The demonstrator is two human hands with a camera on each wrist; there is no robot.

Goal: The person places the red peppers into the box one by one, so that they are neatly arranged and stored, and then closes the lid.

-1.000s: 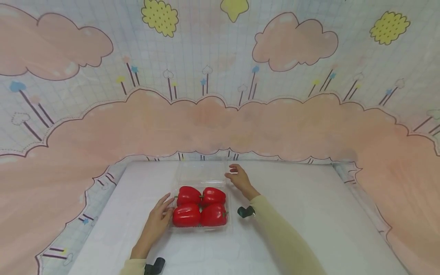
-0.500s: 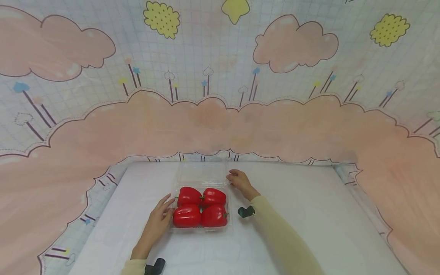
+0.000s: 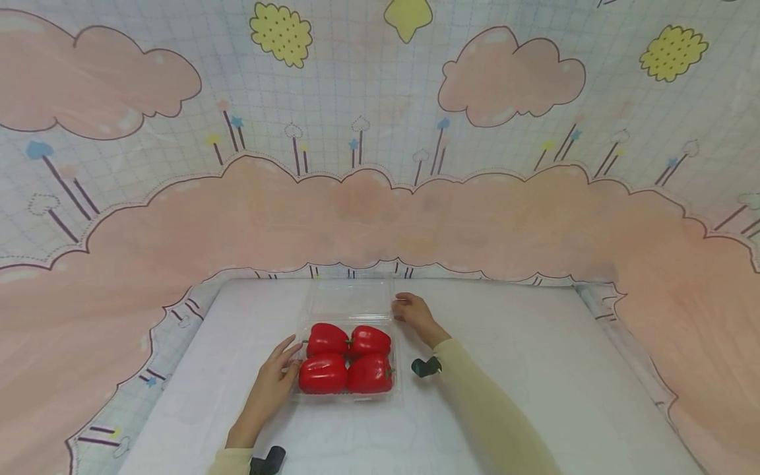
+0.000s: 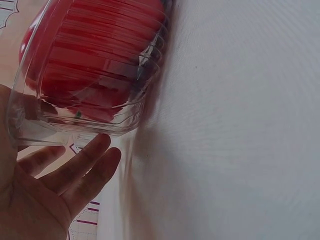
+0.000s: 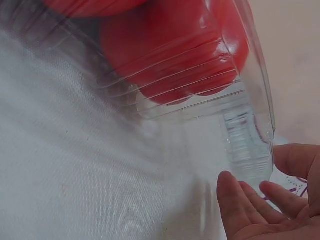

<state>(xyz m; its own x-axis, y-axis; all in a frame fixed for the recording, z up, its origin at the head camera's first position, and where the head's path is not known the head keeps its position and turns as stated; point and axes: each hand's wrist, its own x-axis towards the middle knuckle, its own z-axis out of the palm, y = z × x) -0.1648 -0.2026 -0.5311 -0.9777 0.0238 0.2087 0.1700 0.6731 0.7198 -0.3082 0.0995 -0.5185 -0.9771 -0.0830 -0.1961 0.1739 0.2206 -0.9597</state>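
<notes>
Several red bell peppers (image 3: pixel 323 374) with green stems sit in a clear plastic clamshell box (image 3: pixel 347 396) on the white table. Its clear lid (image 3: pixel 350 300) lies folded open on the far side. My left hand (image 3: pixel 274 377) rests against the box's left side, thumb by the rim; in the left wrist view, the fingers (image 4: pixel 92 172) are spread and fairly straight beside the ribbed wall. At the lid's right edge, my right hand (image 3: pixel 417 315) pinches the clear plastic between thumb and fingers; the right wrist view shows the thumb (image 5: pixel 295 157) on the lid's edge.
A white cloth-like surface covers the table (image 3: pixel 522 382). Behind and at the sides hangs a curtain (image 3: pixel 415 218) printed with clouds and stars. A dark wrist mount (image 3: pixel 425 367) sits on the right wrist, another (image 3: pixel 268 460) on the left.
My right hand has moved slightly down and closed its fingers at the lid's right edge. The left hand, box and peppers have kept their places.
</notes>
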